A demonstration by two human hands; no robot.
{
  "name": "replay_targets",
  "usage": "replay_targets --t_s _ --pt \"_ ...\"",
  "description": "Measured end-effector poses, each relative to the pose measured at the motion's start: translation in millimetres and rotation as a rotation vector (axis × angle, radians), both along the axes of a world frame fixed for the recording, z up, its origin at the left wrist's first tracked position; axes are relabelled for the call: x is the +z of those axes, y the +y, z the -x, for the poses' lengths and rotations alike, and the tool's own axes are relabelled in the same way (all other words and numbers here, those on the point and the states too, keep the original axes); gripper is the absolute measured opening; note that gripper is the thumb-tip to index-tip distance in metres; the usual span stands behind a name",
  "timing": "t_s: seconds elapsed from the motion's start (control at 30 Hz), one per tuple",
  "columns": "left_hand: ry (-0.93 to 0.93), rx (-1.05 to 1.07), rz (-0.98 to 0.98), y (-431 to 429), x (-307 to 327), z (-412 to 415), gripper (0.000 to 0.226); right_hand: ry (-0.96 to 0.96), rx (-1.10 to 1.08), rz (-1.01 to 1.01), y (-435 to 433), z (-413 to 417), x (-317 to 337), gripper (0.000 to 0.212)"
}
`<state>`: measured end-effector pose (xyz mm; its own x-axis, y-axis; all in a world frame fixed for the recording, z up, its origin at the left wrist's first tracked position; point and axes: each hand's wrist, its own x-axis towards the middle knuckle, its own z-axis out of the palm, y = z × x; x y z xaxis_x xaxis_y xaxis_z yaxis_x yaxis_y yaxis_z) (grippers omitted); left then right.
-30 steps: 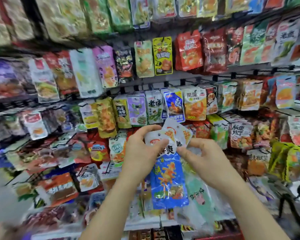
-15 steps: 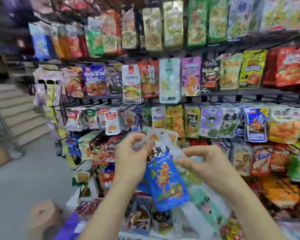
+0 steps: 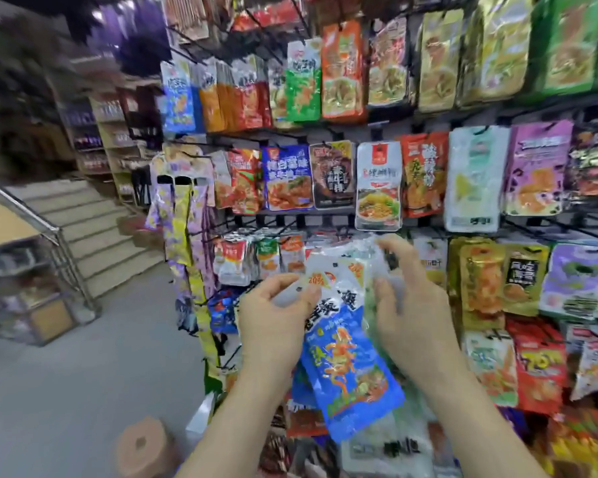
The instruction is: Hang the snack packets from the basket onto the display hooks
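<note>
Left hand (image 3: pixel 273 326): pinching top edge of glossy blue plastic snack packet (image 3: pixel 353 374) — hang hole kept free.
Right hand (image 3: pixel 409 319): fingers curled on clear film packets (image 3: pixel 366 257) — likely separating one.

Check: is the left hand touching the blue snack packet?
Touching. The head view shows the left hand pinching the white top of the blue snack packet between thumb and fingers.
</note>
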<state>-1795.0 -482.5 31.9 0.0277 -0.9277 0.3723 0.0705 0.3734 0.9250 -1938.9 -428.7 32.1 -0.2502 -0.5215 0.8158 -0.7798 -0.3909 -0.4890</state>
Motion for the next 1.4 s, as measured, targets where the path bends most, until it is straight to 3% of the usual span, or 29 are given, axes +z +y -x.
replay_targets --t_s 0.1,0.3,0.43,0.63,0.7,0.83,0.93,1.1,1.2,1.27,1.4 --pt "-0.003 0.044 0.106 -32.8 10.8 -16.0 0.008 0.095 -0.008 0.003 -40.1 -12.6 15.1 0.025" --pt "0.029 0.173 0.263 -97.8 31.6 -34.6 0.014 -0.109 0.297 -0.008 -121.9 -38.9 49.6 0.016" --pt "0.072 0.265 0.347 -150.0 59.7 -52.2 0.016 -0.143 0.460 0.012 -181.7 -62.1 79.2 0.012" --pt "0.102 0.345 0.473 -233.7 120.1 -96.8 0.018 -0.097 0.389 0.092 -259.9 -93.0 132.9 0.025" --pt "0.213 0.286 0.495 -259.9 141.7 -112.3 0.008 -0.045 0.368 0.067 -280.3 -103.1 154.5 0.024" --pt "0.323 0.145 0.498 -312.4 178.4 -141.7 0.014 0.051 0.384 -0.030 -321.8 -136.7 195.3 0.013" --pt "0.222 0.006 0.467 -366.9 201.1 -177.2 0.010 0.036 0.348 -0.068 -351.5 -160.0 220.8 0.016" --pt "-0.015 -0.116 0.412 -447.0 260.8 -237.8 0.029 0.052 0.138 -0.084 -394.8 -188.1 266.2 0.024" --pt "-0.310 -0.163 0.369 -475.4 304.1 -248.5 0.035 0.176 -0.004 -0.121 -410.1 -194.2 290.1 0.031" --pt "-0.371 -0.139 0.413 -486.2 324.4 -240.6 0.027 0.226 -0.048 -0.153 -416.5 -198.9 301.4 0.032" --pt "-0.323 -0.213 0.595 -484.5 336.5 -219.6 0.023 0.195 0.008 -0.153 -425.0 -208.3 314.9 0.035"
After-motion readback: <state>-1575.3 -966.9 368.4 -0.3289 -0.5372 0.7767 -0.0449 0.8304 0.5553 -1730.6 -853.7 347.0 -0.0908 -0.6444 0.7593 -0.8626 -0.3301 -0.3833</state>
